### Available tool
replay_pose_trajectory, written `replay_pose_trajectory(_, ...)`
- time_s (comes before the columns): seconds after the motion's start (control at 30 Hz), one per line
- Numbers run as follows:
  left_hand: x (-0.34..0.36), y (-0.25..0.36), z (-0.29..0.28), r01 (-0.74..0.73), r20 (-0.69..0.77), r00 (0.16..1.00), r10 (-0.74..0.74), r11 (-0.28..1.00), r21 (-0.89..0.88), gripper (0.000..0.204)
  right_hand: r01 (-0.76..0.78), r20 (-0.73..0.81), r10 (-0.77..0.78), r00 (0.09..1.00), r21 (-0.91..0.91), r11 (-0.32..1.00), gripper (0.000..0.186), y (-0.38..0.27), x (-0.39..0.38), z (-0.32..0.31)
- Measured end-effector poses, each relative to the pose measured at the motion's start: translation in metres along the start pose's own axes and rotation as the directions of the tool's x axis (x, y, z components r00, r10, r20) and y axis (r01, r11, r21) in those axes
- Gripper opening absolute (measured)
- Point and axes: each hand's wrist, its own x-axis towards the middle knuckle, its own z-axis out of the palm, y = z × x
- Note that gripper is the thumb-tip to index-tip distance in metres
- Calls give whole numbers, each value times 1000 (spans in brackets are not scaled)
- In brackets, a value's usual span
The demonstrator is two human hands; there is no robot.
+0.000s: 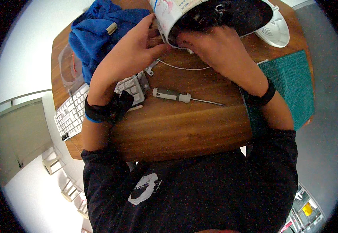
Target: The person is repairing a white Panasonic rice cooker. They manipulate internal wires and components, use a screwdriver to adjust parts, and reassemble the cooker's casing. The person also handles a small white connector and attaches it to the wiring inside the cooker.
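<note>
Your left hand [138, 48] is at the left side of the white, round-mouthed housing [238, 17], its thumb parted from the fingers and reaching to the lower left of the rim. The housing hides part of those fingers, so I cannot tell whether they close on it or only rest against it. Your right hand [217, 48] is bent over the lower rim, its fingertips inside the dark opening; they are blurred and shadowed there, and I cannot tell whether they pinch anything. The housing thus sits just beyond and between your two hands, tilted so that its black interior faces you.

A thin white cable [184, 68] curves over the wooden table [184, 132] below the housing. Nearer you lies a grey-and-white screwdriver [182, 97], its shaft pointing right, well apart from both hands. White keys of a keyboard [72, 112] show under and beside your left forearm, and a crumpled blue cloth [99, 39] lies beyond that arm. To the right, a green cutting mat [289, 87] runs beneath your right forearm, and a white slotted cover [277, 33] stands just beside the housing.
</note>
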Motion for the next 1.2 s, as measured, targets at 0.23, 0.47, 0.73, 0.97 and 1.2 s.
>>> replay_pose_trajectory(0.23,-1,6,8,36,-24,999,-36,999,-15,74,3,-85,-2,996,12,1000,26,0,-3,4)
replay_pose_trajectory(0.47,3,5,16,36,-94,995,-31,998,49,70,-106,-136,103,985,-16,994,23,-5,-1,2)
replay_pose_trajectory(0.73,2,-11,18,-51,-111,992,63,993,106,51,-159,-219,176,960,91,983,17,-9,-7,-7)
replay_pose_trajectory(0.97,-1,9,20,46,-117,993,-32,992,114,63,-97,-263,104,959,39,995,15,-7,-11,-2)
replay_pose_trajectory(1.2,-1,16,6,106,-38,994,-105,994,38,73,-191,-168,181,969,-43,981,17,-14,-3,-6)
